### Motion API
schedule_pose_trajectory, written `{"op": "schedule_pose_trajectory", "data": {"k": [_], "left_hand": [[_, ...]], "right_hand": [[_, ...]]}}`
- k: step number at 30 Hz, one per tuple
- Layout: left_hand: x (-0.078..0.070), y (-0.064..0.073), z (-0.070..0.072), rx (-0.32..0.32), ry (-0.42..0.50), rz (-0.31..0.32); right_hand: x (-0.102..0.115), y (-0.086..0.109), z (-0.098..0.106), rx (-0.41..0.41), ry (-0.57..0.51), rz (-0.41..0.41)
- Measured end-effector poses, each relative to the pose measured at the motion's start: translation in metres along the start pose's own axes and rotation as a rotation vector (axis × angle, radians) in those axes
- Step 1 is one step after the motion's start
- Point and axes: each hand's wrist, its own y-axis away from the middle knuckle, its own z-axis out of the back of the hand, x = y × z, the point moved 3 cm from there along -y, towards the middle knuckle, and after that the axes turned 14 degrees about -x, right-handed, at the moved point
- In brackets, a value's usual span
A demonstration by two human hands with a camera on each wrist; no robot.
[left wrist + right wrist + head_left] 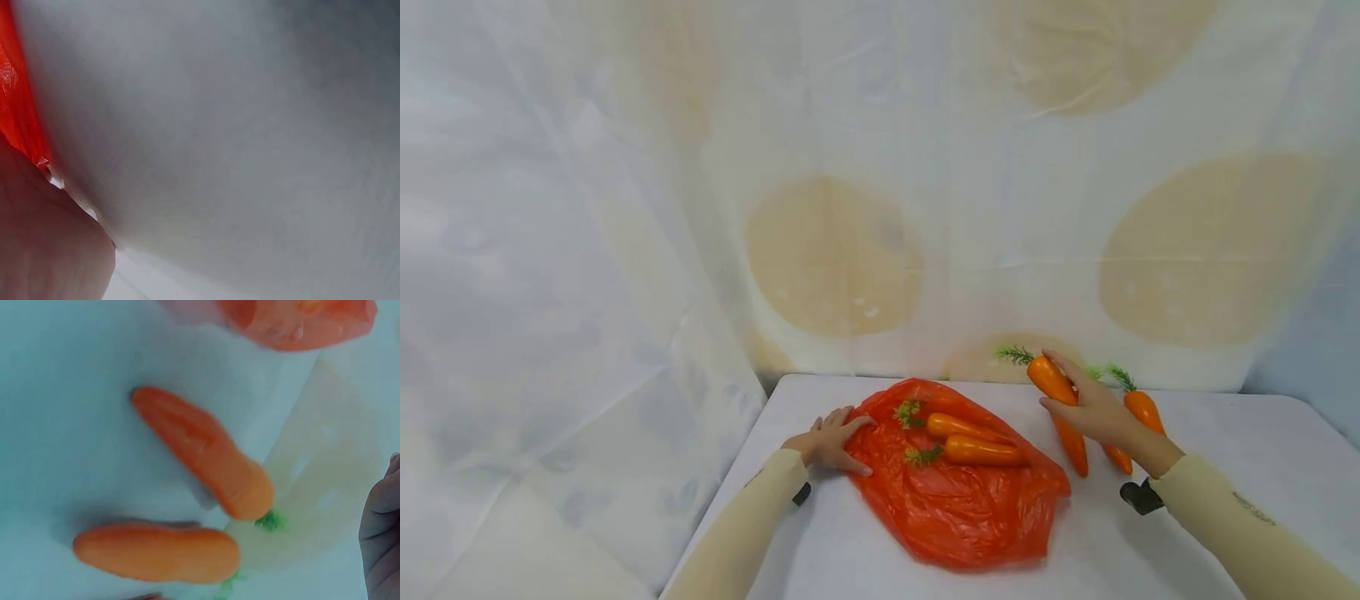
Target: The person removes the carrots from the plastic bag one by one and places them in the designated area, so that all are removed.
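Note:
In the head view my left hand (831,442) rests at the left edge of a crumpled red plastic bag (955,517), fingers spread and thumb reaching onto it. Two orange carrots (981,451) with green tops lie on the bag. My right hand (1097,408) is over another carrot (1067,429), its thumb across the carrot and its fingers stretched along the far side. In the right wrist view this carrot (203,450) lies slanted on the table, with part of the right hand (382,531) at the right edge.
A second carrot (1117,458) lies partly hidden under my right hand, with a third (1144,410) to its right. The white table (827,533) ends at the back against a hanging pale sheet (1000,208) with tan spots. Another sheet hangs at the left.

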Motion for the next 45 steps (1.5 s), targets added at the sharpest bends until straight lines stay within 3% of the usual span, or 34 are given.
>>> {"op": "schedule_pose_trajectory", "data": {"k": [12, 23, 28, 40, 45], "left_hand": [[-0.002, -0.002, 0.002, -0.005, 0.001, 0.003], [0.002, -0.003, -0.008, 0.015, 0.006, 0.017], [0.003, -0.003, -0.005, 0.014, 0.008, -0.011], [0.004, -0.001, 0.004, 0.004, 0.003, 0.003], [0.002, 0.000, -0.002, -0.011, 0.002, -0.009]], "right_hand": [[-0.036, 0.001, 0.031, -0.034, 0.048, -0.122], [-0.071, 0.011, 0.052, -0.030, 0.128, -0.226], [-0.083, 0.014, 0.058, -0.027, 0.155, -0.242], [-0.113, 0.024, 0.074, -0.043, 0.242, -0.252], [-0.126, 0.037, 0.080, -0.045, 0.251, -0.273]]}}
